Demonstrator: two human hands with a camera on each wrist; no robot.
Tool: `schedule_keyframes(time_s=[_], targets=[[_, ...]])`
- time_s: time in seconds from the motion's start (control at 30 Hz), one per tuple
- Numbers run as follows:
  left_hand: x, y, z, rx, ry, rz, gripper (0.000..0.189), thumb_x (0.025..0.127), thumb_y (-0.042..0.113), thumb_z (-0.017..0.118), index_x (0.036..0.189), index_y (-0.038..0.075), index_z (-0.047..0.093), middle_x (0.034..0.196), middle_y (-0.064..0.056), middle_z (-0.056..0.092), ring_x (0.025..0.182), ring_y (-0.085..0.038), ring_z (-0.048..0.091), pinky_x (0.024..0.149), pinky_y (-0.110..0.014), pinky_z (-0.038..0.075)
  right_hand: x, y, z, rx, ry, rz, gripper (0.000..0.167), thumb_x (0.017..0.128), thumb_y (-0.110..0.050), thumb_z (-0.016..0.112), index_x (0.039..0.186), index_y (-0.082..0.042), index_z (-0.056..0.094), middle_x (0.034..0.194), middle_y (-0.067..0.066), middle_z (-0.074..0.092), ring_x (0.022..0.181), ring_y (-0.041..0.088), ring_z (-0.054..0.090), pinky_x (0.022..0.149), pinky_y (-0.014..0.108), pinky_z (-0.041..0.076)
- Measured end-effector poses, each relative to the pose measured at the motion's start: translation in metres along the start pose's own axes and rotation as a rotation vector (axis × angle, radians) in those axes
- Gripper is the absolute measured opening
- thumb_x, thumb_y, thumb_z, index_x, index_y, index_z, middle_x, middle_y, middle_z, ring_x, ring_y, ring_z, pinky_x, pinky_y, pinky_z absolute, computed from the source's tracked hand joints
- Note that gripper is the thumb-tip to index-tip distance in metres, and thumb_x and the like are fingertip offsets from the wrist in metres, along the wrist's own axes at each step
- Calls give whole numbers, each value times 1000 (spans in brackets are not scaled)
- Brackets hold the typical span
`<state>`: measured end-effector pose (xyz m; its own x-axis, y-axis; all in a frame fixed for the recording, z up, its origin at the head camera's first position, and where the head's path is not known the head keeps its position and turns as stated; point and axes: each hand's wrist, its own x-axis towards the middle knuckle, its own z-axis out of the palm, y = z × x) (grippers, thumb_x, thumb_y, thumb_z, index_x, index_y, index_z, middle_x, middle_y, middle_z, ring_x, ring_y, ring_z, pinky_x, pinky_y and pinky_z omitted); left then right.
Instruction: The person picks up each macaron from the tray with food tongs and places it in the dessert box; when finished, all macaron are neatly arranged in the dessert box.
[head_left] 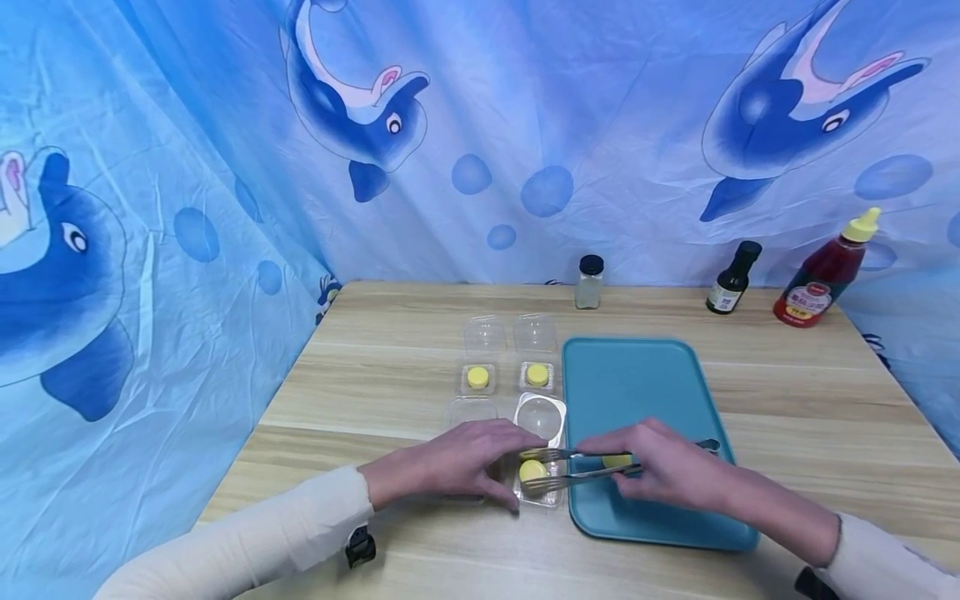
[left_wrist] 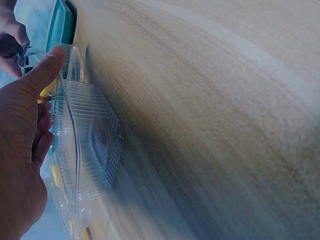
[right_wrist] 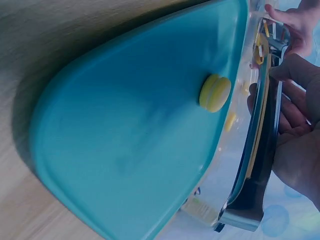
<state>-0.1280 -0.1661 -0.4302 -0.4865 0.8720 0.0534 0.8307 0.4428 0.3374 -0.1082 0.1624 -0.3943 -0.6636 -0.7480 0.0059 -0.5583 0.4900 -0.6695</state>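
My right hand grips metal tongs whose fork-like tips stand on either side of a yellow macaron. That macaron is at a small clear plastic box beside the blue tray. Thumb and fingers of my left hand bracket the left side of this box, with the thumb at its near corner. Another yellow macaron lies on the blue tray, below the right hand. An open plastic box with no macaron in it sits under the left hand, partly hidden.
Behind are two open boxes, each holding a macaron. At the table's back stand a black-capped jar, a dark bottle and a red sauce bottle. A dolphin-print cloth hangs behind the table.
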Motion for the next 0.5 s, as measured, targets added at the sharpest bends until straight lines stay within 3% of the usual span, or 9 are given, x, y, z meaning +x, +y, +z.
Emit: schedule_keyframes(time_s=[0.07, 0.2, 0.3, 0.43, 0.5], targets=[[0, 0, 0, -2, -5, -10, 94, 82, 55, 87, 158, 14, 50, 152, 1, 60, 138, -12, 55, 119, -32, 43, 1, -2, 0, -5, 0, 10, 52, 89, 6, 76, 139, -8, 71, 136, 7, 72, 96, 11, 68, 49, 20, 49], [0, 1, -1, 2, -15, -25, 95, 81, 56, 87, 158, 14, 50, 153, 1, 59, 139, -13, 54, 119, -33, 42, 4, -8, -2, -13, -12, 31, 52, 88, 6, 76, 138, -9, 72, 136, 8, 72, 98, 14, 69, 53, 20, 51], [0, 1, -1, 7, -14, -26, 96, 81, 57, 87, 158, 13, 50, 152, 1, 59, 139, -13, 54, 119, -34, 43, 6, -13, -4, -9, -29, 53, 53, 88, 6, 76, 138, -9, 72, 137, 10, 71, 83, 10, 68, 51, 20, 49], [0, 1, -1, 3, -13, -20, 96, 81, 56, 87, 158, 13, 49, 148, 2, 62, 135, -11, 56, 118, -31, 44, 8, -17, -5, -8, -44, 60, 53, 87, 7, 76, 138, -6, 71, 138, 12, 69, 62, 4, 54, 44, 19, 40], [0, 1, 0, 5, -11, -15, 96, 81, 56, 87, 158, 13, 49, 145, 3, 64, 133, -10, 57, 117, -30, 45, 8, -18, -6, -15, -49, 58, 53, 87, 7, 76, 138, -5, 70, 139, 12, 69, 65, 3, 57, 44, 19, 38]])
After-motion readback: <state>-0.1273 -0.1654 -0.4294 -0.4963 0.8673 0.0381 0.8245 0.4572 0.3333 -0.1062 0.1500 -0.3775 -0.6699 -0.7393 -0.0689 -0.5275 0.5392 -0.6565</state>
